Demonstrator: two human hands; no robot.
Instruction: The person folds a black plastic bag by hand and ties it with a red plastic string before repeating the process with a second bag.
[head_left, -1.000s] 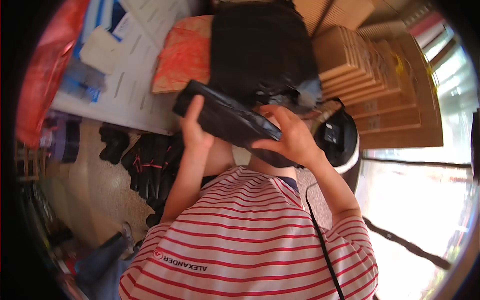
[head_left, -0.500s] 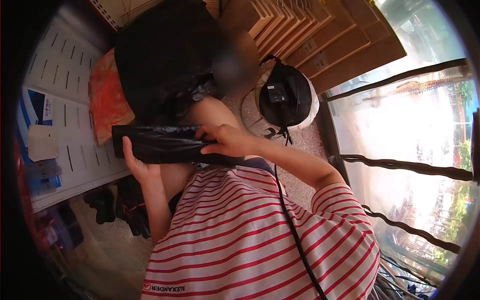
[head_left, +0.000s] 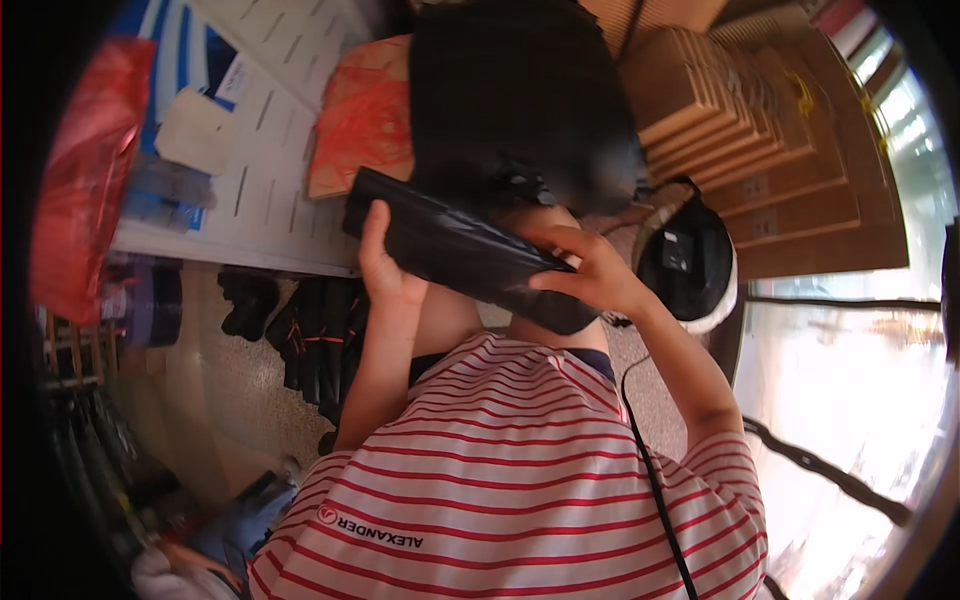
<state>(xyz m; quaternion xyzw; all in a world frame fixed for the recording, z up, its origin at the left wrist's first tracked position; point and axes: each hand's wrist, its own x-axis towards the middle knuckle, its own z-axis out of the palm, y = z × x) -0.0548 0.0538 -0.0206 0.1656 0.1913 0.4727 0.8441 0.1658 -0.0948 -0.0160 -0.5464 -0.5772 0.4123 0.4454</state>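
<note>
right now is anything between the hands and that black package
Nothing visible does. The left hand grips the black package near its left end and the right hand holds its right end, both in direct contact.

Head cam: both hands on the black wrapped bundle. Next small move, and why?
Probably ease the black bundle forward toward the big black bag just beyond it, keeping both hands on. The left hand clasps one end and the right hand curls over the other, so it is held up at a tilt between them.
</note>
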